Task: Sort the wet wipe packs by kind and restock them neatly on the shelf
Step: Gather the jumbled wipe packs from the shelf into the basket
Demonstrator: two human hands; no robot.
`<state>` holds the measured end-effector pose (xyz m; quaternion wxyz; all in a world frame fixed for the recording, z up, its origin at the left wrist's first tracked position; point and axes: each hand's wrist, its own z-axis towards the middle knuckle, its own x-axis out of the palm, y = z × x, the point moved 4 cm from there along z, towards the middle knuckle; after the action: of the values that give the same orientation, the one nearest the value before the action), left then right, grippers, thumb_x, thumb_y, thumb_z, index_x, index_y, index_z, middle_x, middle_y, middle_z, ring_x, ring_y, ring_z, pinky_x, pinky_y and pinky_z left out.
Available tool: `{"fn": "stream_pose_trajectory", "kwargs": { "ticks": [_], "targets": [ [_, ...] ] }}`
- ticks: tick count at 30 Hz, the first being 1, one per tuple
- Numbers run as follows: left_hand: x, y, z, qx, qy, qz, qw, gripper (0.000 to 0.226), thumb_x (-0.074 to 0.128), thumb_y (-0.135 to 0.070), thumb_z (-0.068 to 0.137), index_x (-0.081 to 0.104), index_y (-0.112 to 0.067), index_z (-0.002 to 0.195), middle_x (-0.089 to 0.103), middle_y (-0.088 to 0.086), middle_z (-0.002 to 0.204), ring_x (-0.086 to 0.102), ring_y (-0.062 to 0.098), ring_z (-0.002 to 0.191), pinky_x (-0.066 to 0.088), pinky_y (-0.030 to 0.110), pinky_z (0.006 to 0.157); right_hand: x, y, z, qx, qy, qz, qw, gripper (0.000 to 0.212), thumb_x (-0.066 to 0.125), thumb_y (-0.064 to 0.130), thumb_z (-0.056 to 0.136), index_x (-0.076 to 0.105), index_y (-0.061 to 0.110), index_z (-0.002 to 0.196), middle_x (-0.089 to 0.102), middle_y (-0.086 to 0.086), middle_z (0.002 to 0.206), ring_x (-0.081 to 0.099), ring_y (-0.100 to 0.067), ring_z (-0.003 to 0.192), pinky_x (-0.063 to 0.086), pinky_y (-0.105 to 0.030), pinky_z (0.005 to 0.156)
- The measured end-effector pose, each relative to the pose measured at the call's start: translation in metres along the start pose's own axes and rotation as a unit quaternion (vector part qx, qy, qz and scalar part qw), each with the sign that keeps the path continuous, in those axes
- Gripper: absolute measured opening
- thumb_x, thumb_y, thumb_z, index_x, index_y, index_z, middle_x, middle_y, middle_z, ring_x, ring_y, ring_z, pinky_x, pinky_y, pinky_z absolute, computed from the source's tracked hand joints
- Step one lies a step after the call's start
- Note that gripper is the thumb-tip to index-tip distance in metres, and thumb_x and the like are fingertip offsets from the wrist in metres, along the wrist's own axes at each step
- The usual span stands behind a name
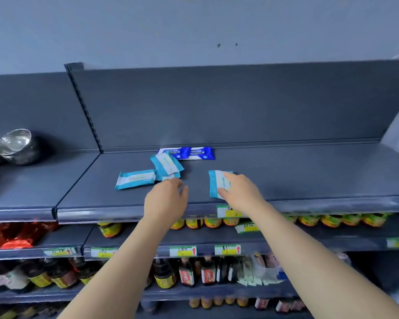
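Observation:
On the grey top shelf [286, 176] lie several wet wipe packs. A dark blue pack [194, 153] sits at the back against the panel. A light blue pack [135, 179] lies flat at the left, and two more light blue packs [167, 165] overlap beside it. My left hand [166, 200] reaches over the lower of these, fingers curled at its edge; whether it grips it is unclear. My right hand [240, 192] holds another light blue pack [217, 184] on the shelf, apart to the right.
Steel bowls [16, 146] stand on the neighbouring shelf section at the left. Below are shelves of jars [194, 223], sauce bottles [187, 272] and red bags [16, 236], with price tags [182, 250] along the edges. The right half of the top shelf is bare.

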<state>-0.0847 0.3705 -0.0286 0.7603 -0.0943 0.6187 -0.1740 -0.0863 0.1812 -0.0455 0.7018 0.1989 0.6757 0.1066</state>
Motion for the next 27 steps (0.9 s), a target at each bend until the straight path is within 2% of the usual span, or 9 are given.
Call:
{"fn": "stream_pose_trajectory", "kwargs": {
  "ticks": [5, 10, 13, 16, 18, 20, 22, 24, 27],
  "targets": [
    [0.025, 0.03, 0.072, -0.055, 0.012, -0.008, 0.998, 0.034, 0.047, -0.034, 0.096, 0.056, -0.015, 0.122, 0.064, 0.006, 0.119, 0.059, 0.03, 0.106, 0.048, 0.036, 0.082, 0.033, -0.016, 0.073, 0.059, 0.048, -0.028, 0.997, 0.056, 0.057, 0.042, 0.089, 0.035, 0.025, 0.138, 0.05, -0.017, 0.129, 0.047, -0.037, 0.115, 0.042, -0.037, 0.088],
    [0.044, 0.068, 0.145, -0.124, 0.01, 0.003, 0.992, 0.047, 0.047, -0.042, 0.095, 0.048, -0.008, 0.127, 0.056, 0.015, 0.122, 0.052, 0.035, 0.111, 0.043, 0.04, 0.087, 0.049, -0.007, 0.124, 0.078, 0.061, 0.131, 0.986, 0.09, 0.075, 0.028, 0.079, 0.019, 0.027, 0.149, 0.046, -0.008, 0.135, 0.048, -0.028, 0.119, 0.041, -0.033, 0.091],
    [0.06, 0.091, 0.181, -0.172, 0.057, -0.004, 0.983, 0.057, 0.051, -0.053, 0.09, 0.045, -0.008, 0.123, 0.056, 0.012, 0.121, 0.051, 0.034, 0.113, 0.041, 0.039, 0.09, 0.053, 0.002, 0.151, 0.076, 0.049, 0.176, 0.98, 0.086, 0.07, 0.019, 0.081, 0.017, 0.028, 0.148, 0.052, -0.002, 0.128, 0.052, -0.023, 0.107, 0.045, -0.032, 0.083],
    [0.072, 0.105, 0.206, -0.194, 0.103, -0.049, 0.974, 0.064, 0.067, -0.057, 0.078, 0.042, -0.009, 0.113, 0.058, 0.007, 0.113, 0.055, 0.031, 0.107, 0.046, 0.039, 0.087, 0.049, 0.01, 0.178, 0.086, 0.02, 0.228, 0.97, 0.089, 0.067, 0.014, 0.084, 0.009, 0.027, 0.15, 0.048, 0.003, 0.116, 0.051, -0.02, 0.099, 0.041, -0.029, 0.077],
    [0.075, 0.112, 0.217, -0.204, 0.1, -0.114, 0.967, 0.062, 0.077, -0.048, 0.073, 0.042, -0.009, 0.106, 0.057, 0.005, 0.104, 0.057, 0.029, 0.098, 0.047, 0.037, 0.078, 0.047, 0.012, 0.198, 0.103, -0.007, 0.237, 0.966, 0.083, 0.068, 0.014, 0.083, 0.017, 0.02, 0.148, 0.049, 0.001, 0.119, 0.052, -0.021, 0.102, 0.042, -0.03, 0.077],
    [0.072, 0.115, 0.225, -0.186, 0.073, -0.187, 0.962, 0.051, 0.079, -0.036, 0.075, 0.047, -0.009, 0.106, 0.06, 0.002, 0.1, 0.058, 0.026, 0.089, 0.045, 0.035, 0.071, 0.046, 0.015, 0.218, 0.105, -0.021, 0.216, 0.971, 0.053, 0.067, 0.013, 0.081, 0.043, 0.011, 0.128, 0.056, -0.004, 0.117, 0.056, -0.023, 0.098, 0.045, -0.034, 0.075],
    [0.067, 0.114, 0.234, -0.152, 0.057, -0.255, 0.953, 0.031, 0.073, -0.026, 0.081, 0.054, -0.012, 0.101, 0.063, 0.0, 0.097, 0.06, 0.023, 0.085, 0.05, 0.036, 0.071, 0.047, 0.021, 0.234, 0.098, -0.016, 0.2, 0.975, 0.033, 0.065, 0.012, 0.08, 0.052, 0.008, 0.11, 0.057, -0.007, 0.111, 0.057, -0.024, 0.095, 0.045, -0.034, 0.073],
    [0.065, 0.111, 0.247, -0.114, 0.073, -0.239, 0.962, 0.017, 0.066, -0.022, 0.086, 0.055, -0.014, 0.096, 0.063, 0.001, 0.095, 0.06, 0.023, 0.082, 0.051, 0.034, 0.068, 0.049, 0.029, 0.247, 0.078, -0.001, 0.19, 0.979, 0.03, 0.063, 0.013, 0.082, 0.053, 0.009, 0.11, 0.052, -0.005, 0.113, 0.054, -0.023, 0.096, 0.042, -0.03, 0.073],
    [0.077, 0.111, 0.277, -0.069, 0.127, -0.153, 0.978, 0.016, 0.059, -0.025, 0.088, 0.054, -0.014, 0.099, 0.061, 0.008, 0.107, 0.058, 0.025, 0.085, 0.043, 0.029, 0.061, 0.053, 0.036, 0.264, 0.056, 0.043, 0.18, 0.981, 0.033, 0.063, 0.016, 0.083, 0.05, 0.013, 0.113, 0.051, -0.001, 0.111, 0.051, -0.019, 0.096, 0.04, -0.028, 0.074]
  ]
}}
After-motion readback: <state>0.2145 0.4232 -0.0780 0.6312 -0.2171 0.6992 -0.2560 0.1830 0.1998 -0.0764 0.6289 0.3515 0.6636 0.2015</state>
